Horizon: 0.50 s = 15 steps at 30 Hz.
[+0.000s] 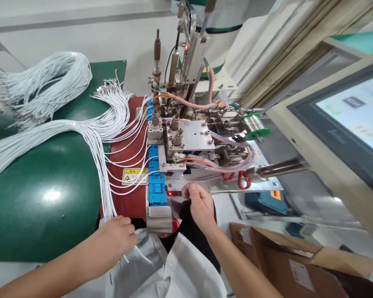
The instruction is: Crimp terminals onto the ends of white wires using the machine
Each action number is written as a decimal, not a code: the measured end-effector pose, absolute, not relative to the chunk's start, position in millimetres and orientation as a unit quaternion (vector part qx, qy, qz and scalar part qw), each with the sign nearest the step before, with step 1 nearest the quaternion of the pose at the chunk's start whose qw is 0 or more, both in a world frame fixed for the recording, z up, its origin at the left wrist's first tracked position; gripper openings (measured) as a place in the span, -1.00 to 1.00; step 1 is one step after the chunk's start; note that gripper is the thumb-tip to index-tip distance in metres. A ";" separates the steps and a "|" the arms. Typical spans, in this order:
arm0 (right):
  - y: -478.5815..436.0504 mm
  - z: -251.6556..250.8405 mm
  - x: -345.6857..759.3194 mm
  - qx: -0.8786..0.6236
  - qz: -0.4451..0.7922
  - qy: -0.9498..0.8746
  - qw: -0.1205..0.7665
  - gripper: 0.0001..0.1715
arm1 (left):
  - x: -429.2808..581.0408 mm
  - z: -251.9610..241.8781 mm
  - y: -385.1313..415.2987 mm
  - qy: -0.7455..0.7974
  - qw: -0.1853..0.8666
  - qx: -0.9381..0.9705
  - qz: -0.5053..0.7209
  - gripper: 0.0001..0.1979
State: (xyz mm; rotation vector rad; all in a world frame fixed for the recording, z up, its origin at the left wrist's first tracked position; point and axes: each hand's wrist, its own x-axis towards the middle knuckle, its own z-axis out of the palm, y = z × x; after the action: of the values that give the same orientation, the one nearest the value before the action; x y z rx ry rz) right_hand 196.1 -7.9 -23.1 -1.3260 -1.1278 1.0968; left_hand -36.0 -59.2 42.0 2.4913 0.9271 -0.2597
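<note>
My left hand (118, 235) is closed at the lower end of a bundle of white cables (103, 182). A few loose cable ends hang out below its fingers. My right hand (202, 203) is curled with thumb and fingers together, just right of the blue clamp blocks (157, 186) on the machine's edge. Whatever its fingertips may hold is hidden. Several single white cables run from the bundle across the red cover (124, 159) into the blue blocks.
A green board (49, 198) lies at left, bearing a looped cable bundle (59, 82). The machine (192, 136) carries a solder-like wire spool (255, 127). A monitor (345, 120) juts in at right above cardboard boxes (286, 265). A warning label (134, 176) is on the red cover.
</note>
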 end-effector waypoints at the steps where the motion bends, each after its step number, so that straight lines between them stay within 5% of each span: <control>1: -9.7 -21.8 195.5 -0.548 0.461 -0.471 0.515 -0.53 | -31.8 43.4 -55.4 0.345 0.257 0.901 -0.060 -0.82; 7: -25.8 -18.7 196.9 -0.426 0.573 -0.450 0.536 -0.52 | 3.4 35.2 -34.0 0.485 0.330 0.791 0.171 -0.77; 15: -24.5 1.7 196.2 -0.477 0.555 -0.448 0.513 -0.92 | 35.4 24.2 -24.8 0.516 0.368 0.727 0.263 -0.78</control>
State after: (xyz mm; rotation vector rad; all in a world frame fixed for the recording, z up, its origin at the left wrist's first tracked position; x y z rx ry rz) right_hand 196.2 -24.5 1.7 -1.1465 -1.0779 1.3357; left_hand 35.4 -24.8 24.2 1.8672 1.3258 0.6755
